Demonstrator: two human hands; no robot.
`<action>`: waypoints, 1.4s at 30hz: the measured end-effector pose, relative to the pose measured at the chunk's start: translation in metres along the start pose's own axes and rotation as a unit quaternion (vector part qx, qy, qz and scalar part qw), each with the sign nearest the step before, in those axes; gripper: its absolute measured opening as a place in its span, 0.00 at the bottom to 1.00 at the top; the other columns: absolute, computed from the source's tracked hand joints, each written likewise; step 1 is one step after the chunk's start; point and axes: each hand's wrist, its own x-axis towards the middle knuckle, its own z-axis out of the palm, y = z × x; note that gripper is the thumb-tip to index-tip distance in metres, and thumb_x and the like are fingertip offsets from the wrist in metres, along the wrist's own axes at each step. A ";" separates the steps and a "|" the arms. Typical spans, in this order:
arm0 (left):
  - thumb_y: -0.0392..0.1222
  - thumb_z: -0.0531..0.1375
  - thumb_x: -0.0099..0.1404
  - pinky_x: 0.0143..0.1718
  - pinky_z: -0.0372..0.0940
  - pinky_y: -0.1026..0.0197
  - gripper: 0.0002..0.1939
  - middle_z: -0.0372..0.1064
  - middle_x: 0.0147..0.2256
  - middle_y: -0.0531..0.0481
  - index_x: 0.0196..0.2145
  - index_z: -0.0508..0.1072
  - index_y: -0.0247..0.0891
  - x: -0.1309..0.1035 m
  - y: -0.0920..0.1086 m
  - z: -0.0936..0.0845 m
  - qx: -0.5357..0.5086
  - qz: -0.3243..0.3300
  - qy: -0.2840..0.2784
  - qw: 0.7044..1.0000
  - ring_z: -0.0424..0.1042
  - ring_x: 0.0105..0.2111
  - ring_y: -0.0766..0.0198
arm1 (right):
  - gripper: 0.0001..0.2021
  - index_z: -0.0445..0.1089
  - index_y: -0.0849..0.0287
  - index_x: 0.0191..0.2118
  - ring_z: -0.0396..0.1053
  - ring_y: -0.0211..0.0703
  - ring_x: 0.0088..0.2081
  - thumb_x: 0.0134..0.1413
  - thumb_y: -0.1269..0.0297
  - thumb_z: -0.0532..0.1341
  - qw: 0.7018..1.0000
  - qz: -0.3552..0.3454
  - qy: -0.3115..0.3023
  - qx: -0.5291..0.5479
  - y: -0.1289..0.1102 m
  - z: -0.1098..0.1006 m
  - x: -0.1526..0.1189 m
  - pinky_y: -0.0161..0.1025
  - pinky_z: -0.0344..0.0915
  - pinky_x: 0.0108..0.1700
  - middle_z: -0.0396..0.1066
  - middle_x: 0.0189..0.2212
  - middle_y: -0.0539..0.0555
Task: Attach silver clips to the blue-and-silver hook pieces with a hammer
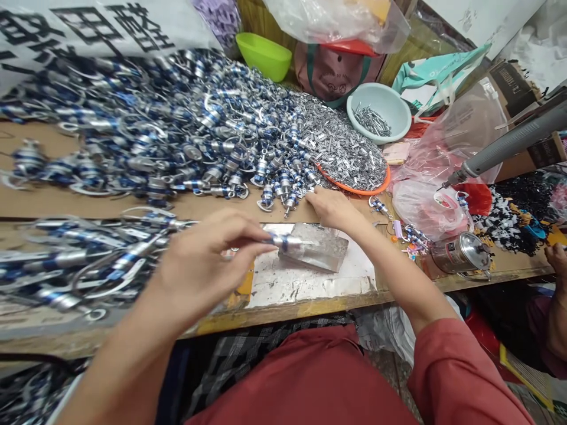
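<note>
My left hand (215,248) pinches a small silver-and-blue metal piece (283,241) between thumb and fingers. The piece is blurred and lies over a clear-grey block (319,251) on a worn white sheet (283,289). Beyond the block, my right hand (330,206) reaches to the near edge of the heap of silver-and-blue metal pieces (212,130). Its fingers are bent and pressed together; whatever they grip is hidden. Just past it, an orange-rimmed tray (367,191) carries many small silver clips.
A pale bowl (401,133) of metal pins stands behind the tray. At the right, a grey electric screwdriver (500,144) hangs over plastic bags, and a steel mug (460,254) stands near the table edge. Another person's hand (557,260) shows at the far right.
</note>
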 end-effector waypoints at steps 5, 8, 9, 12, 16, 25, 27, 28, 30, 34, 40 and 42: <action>0.35 0.57 0.59 0.30 0.64 0.65 0.06 0.69 0.29 0.50 0.27 0.74 0.39 -0.010 0.015 0.034 -0.088 0.056 -0.069 0.992 0.71 0.30 0.65 | 0.09 0.72 0.64 0.36 0.70 0.43 0.36 0.49 0.79 0.57 0.979 0.060 0.055 0.186 0.005 -0.003 -0.012 0.37 0.64 0.38 0.74 0.35 0.57; 0.35 0.59 0.59 0.31 0.65 0.66 0.04 0.70 0.29 0.50 0.29 0.75 0.38 -0.015 0.014 0.046 -0.105 0.049 -0.041 0.992 0.71 0.30 0.67 | 0.05 0.74 0.64 0.33 0.71 0.37 0.31 0.50 0.71 0.61 0.908 0.111 0.124 0.386 -0.001 -0.004 -0.046 0.34 0.66 0.34 0.75 0.30 0.53; 0.35 0.59 0.59 0.31 0.65 0.66 0.04 0.71 0.29 0.50 0.29 0.75 0.38 -0.016 0.013 0.047 -0.114 0.048 -0.032 0.992 0.71 0.29 0.67 | 0.05 0.74 0.63 0.32 0.71 0.37 0.29 0.49 0.68 0.63 0.867 0.118 0.141 0.463 -0.006 -0.005 -0.060 0.34 0.67 0.33 0.75 0.29 0.52; 0.36 0.60 0.58 0.31 0.66 0.66 0.03 0.72 0.27 0.51 0.29 0.74 0.38 -0.019 0.013 0.048 -0.129 0.028 -0.017 0.991 0.71 0.28 0.67 | 0.04 0.75 0.60 0.28 0.71 0.36 0.29 0.45 0.65 0.66 0.802 0.089 0.178 0.563 -0.023 -0.008 -0.094 0.34 0.67 0.31 0.75 0.26 0.51; 0.38 0.62 0.57 0.30 0.66 0.66 0.04 0.72 0.26 0.53 0.33 0.74 0.39 -0.020 0.014 0.048 -0.117 -0.016 0.001 0.993 0.70 0.25 0.67 | 0.03 0.75 0.59 0.26 0.71 0.37 0.32 0.46 0.67 0.66 0.804 0.035 0.204 0.558 -0.039 -0.009 -0.107 0.35 0.69 0.36 0.74 0.27 0.51; 0.34 0.61 0.56 0.27 0.66 0.67 0.07 0.72 0.26 0.53 0.29 0.78 0.43 -0.022 0.018 0.052 -0.176 -0.005 0.028 0.984 0.71 0.26 0.68 | 0.04 0.74 0.59 0.31 0.71 0.39 0.34 0.52 0.65 0.64 0.837 -0.014 0.248 0.487 -0.043 -0.003 -0.111 0.37 0.70 0.38 0.74 0.30 0.53; 0.35 0.62 0.55 0.27 0.67 0.66 0.06 0.72 0.25 0.53 0.27 0.79 0.44 -0.022 0.022 0.050 -0.212 -0.068 0.027 0.974 0.71 0.26 0.67 | 0.08 0.73 0.58 0.39 0.71 0.40 0.38 0.52 0.65 0.63 0.862 -0.053 0.302 0.403 -0.043 0.003 -0.118 0.39 0.70 0.40 0.74 0.35 0.56; 0.36 0.63 0.54 0.27 0.67 0.66 0.04 0.73 0.25 0.53 0.26 0.79 0.44 -0.022 0.024 0.049 -0.234 -0.099 0.025 0.967 0.72 0.26 0.66 | 0.10 0.71 0.58 0.42 0.71 0.41 0.39 0.52 0.66 0.63 0.874 -0.082 0.329 0.349 -0.043 0.006 -0.122 0.39 0.70 0.40 0.74 0.37 0.57; 0.38 0.64 0.51 0.27 0.68 0.65 0.02 0.74 0.24 0.52 0.23 0.79 0.43 -0.021 0.027 0.046 -0.267 -0.148 0.011 0.952 0.72 0.26 0.64 | 0.11 0.70 0.56 0.45 0.72 0.40 0.41 0.55 0.70 0.59 0.885 -0.143 0.366 0.248 -0.040 0.012 -0.128 0.38 0.70 0.41 0.74 0.38 0.57; 0.41 0.65 0.50 0.27 0.68 0.63 0.02 0.75 0.23 0.52 0.22 0.78 0.43 -0.018 0.029 0.039 -0.240 -0.169 -0.026 0.956 0.73 0.24 0.63 | 0.12 0.71 0.55 0.44 0.72 0.40 0.44 0.57 0.74 0.55 0.898 -0.213 0.356 0.145 -0.035 0.013 -0.133 0.38 0.71 0.42 0.75 0.41 0.57; 0.43 0.63 0.51 0.26 0.67 0.64 0.05 0.75 0.22 0.53 0.20 0.77 0.44 -0.014 0.029 0.032 -0.192 -0.139 -0.063 0.969 0.73 0.23 0.63 | 0.10 0.71 0.61 0.43 0.73 0.43 0.44 0.56 0.74 0.57 0.898 -0.232 0.356 0.114 -0.034 0.003 -0.135 0.40 0.72 0.42 0.76 0.40 0.60; 0.44 0.63 0.52 0.26 0.67 0.64 0.06 0.75 0.22 0.54 0.20 0.77 0.45 -0.014 0.028 0.031 -0.185 -0.138 -0.083 0.970 0.74 0.23 0.63 | 0.10 0.71 0.60 0.43 0.73 0.42 0.43 0.57 0.74 0.56 0.897 -0.232 0.360 0.109 -0.035 0.001 -0.136 0.39 0.72 0.42 0.76 0.40 0.59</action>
